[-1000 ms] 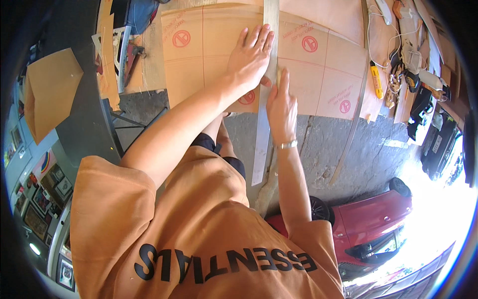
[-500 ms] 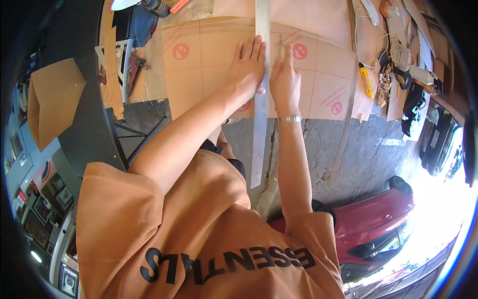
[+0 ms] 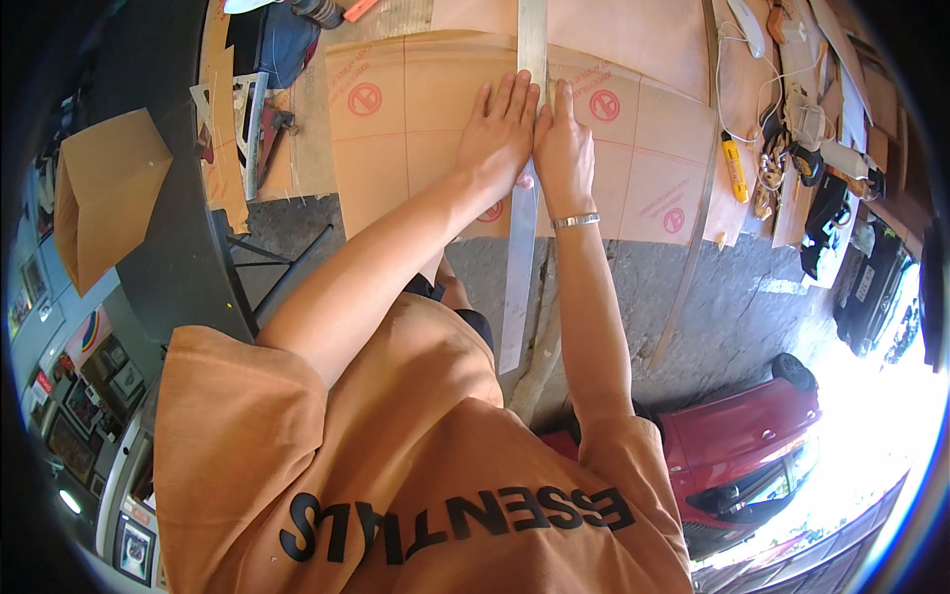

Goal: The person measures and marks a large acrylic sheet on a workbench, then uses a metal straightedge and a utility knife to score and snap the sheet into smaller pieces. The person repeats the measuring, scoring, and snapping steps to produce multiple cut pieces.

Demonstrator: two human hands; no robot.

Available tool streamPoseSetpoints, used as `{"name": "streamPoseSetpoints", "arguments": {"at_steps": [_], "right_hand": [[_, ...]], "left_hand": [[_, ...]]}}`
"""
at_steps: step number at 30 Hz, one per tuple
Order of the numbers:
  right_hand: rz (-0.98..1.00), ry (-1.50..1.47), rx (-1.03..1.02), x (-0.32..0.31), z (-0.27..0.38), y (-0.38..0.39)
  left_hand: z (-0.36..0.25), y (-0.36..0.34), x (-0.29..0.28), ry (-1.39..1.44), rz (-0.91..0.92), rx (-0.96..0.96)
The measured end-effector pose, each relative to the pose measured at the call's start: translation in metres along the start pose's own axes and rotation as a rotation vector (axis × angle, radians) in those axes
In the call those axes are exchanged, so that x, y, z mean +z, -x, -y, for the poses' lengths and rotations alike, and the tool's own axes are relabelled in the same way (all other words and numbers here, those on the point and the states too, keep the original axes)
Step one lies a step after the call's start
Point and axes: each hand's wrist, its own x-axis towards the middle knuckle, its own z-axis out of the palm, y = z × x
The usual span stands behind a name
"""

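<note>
A long metal ruler (image 3: 522, 267) lies across a brown paper-faced sheet (image 3: 396, 163) with red lines and round red marks. Its near end sticks out past the sheet's near edge. My left hand (image 3: 500, 134) lies flat on the ruler, fingers stretched toward the far side, pressing it down. Close against the ruler's right side is my right hand (image 3: 566, 158), its index finger extended and the other fingers curled. Whatever those fingers grip is hidden. The two hands nearly touch.
On the right lie a yellow tube (image 3: 734, 168), a white cable (image 3: 720, 89) and several tools. A set square (image 3: 250, 139) and a clamp (image 3: 274, 134) rest at the left. An open cardboard box (image 3: 114, 193) sits further left. A red car (image 3: 742, 436) stands beyond, lower right.
My right hand has shifted left, closing the gap to the ruler and my left hand. My left hand still presses on the ruler. The whole view has shifted slightly.
</note>
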Motion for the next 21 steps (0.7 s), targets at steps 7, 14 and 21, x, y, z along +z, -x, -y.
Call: {"name": "streamPoseSetpoints", "arguments": {"at_steps": [7,14,21], "right_hand": [[-0.010,0.023,-0.001,0.005,-0.013,0.039],[0.156,0.021,0.161,0.005,-0.064,0.271],[-0.211,-0.213,0.018,-0.026,-0.031,0.127]], "left_hand": [[-0.001,0.000,0.000,0.008,0.064,-0.022],[-0.004,-0.003,-0.011,-0.041,0.196,-0.021],[-0.005,-0.003,-0.010,-0.012,0.226,-0.027]]}}
